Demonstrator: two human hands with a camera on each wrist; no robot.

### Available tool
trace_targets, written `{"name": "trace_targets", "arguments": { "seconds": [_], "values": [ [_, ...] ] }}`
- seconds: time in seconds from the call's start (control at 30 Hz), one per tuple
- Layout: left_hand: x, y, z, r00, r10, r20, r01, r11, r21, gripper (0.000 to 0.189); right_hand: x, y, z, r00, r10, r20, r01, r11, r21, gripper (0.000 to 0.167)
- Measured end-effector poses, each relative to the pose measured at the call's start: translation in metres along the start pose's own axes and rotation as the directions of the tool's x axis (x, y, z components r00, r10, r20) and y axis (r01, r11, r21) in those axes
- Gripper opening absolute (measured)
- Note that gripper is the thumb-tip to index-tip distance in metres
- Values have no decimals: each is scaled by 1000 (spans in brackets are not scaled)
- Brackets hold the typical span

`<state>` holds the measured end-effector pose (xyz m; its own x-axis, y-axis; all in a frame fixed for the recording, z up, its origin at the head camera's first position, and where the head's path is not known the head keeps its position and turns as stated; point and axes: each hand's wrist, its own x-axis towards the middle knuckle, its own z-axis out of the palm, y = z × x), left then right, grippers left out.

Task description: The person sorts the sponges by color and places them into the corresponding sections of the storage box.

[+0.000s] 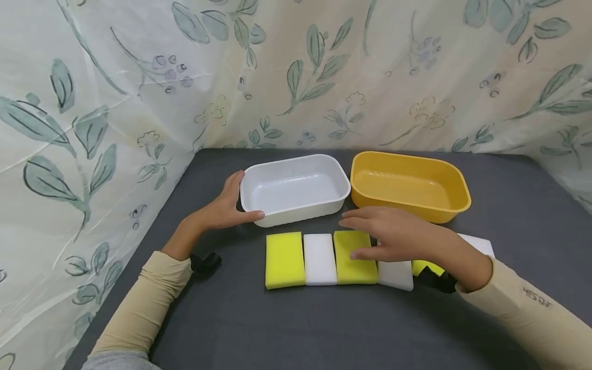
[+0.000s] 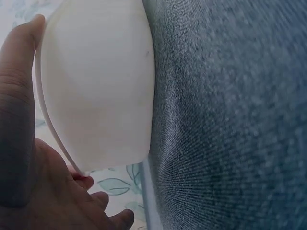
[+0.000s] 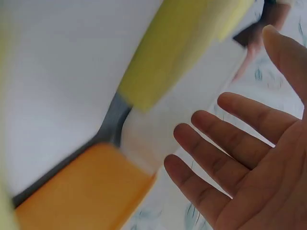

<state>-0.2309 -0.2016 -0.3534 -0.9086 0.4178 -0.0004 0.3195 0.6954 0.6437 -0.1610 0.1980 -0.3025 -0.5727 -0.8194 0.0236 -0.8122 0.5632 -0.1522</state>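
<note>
My left hand (image 1: 226, 205) rests at the left end of a white plastic tub (image 1: 296, 211), thumb and fingers spread along its rim. In the left wrist view the thumb touches the rim, and a fingertip meets it farther along. A row of sponge-like blocks lies in front of the tubs, among them a yellow block (image 1: 285, 259), a white block (image 1: 320, 259) and another yellow block (image 1: 344, 241). Over the row hovers my right hand (image 1: 393, 234), fingers extended and holding nothing, partly hiding a white block (image 1: 395, 275). The right wrist view shows its fingers apart.
A yellow-orange tub (image 1: 411, 205) stands just right of the white one. Past my right wrist, a yellow block (image 1: 425, 266) and a white block (image 1: 478, 244) show partly. Behind the dark table (image 1: 277, 329) hangs a leaf-patterned curtain (image 1: 287, 77). Dark straps circle both wrists.
</note>
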Motion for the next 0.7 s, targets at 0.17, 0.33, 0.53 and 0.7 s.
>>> {"name": "trace_targets", "arguments": {
  "seconds": [0.17, 0.33, 0.53, 0.7],
  "values": [
    [1, -4, -2, 1000, 16, 1, -16, 1000, -7, 116, 24, -11, 7, 997, -44, 57, 41, 998, 41, 69],
    [1, -6, -5, 1000, 26, -2, -26, 1000, -17, 116, 44, -18, 9, 982, -73, 174, 56, 994, 98, 77],
    [0, -3, -6, 1000, 25, 4, -25, 1000, -3, 116, 58, -26, 14, 947, -32, 320, 0, 995, 100, 79],
    [1, -3, -5, 1000, 12, 13, -12, 1000, 8, 117, 57, -29, 20, 939, -18, 344, -21, 994, 112, 81]
  ]
}}
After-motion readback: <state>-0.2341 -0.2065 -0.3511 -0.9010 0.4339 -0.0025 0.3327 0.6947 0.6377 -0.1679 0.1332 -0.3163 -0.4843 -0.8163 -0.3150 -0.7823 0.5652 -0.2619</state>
